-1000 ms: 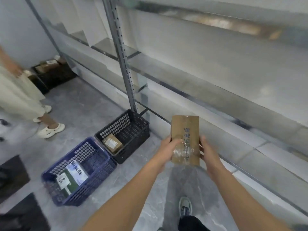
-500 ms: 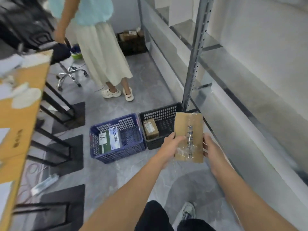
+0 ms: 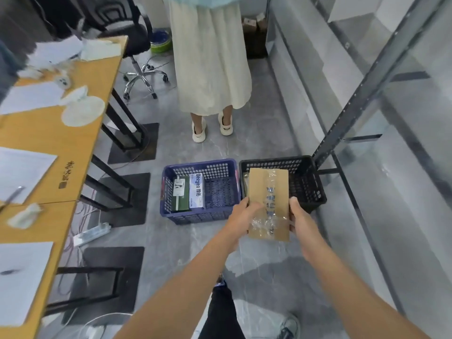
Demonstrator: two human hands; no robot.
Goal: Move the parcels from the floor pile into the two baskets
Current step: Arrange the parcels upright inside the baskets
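Note:
I hold a flat brown cardboard parcel (image 3: pixel 267 201) with clear tape down its middle, upright in front of me. My left hand (image 3: pixel 242 216) grips its left edge and my right hand (image 3: pixel 299 220) its right edge. The parcel hangs in front of the black basket (image 3: pixel 305 177), hiding that basket's left part and whatever lies in it. To the left stands the blue basket (image 3: pixel 220 189), touching the black one, with a green box (image 3: pixel 180 193) and a white box (image 3: pixel 197 190) inside. The floor pile is out of view.
A person in a long cream skirt (image 3: pixel 210 59) stands just behind the baskets. A wooden desk (image 3: pixel 49 143) with papers runs along the left, a metal shelf post (image 3: pixel 362 94) and shelving along the right. An office chair (image 3: pixel 137 45) and a power strip (image 3: pixel 91 234) are on the floor.
My view has swung left and I have come closer to the baskets, which now lie straight ahead. The parcel stays in both hands and now overlaps the black basket.

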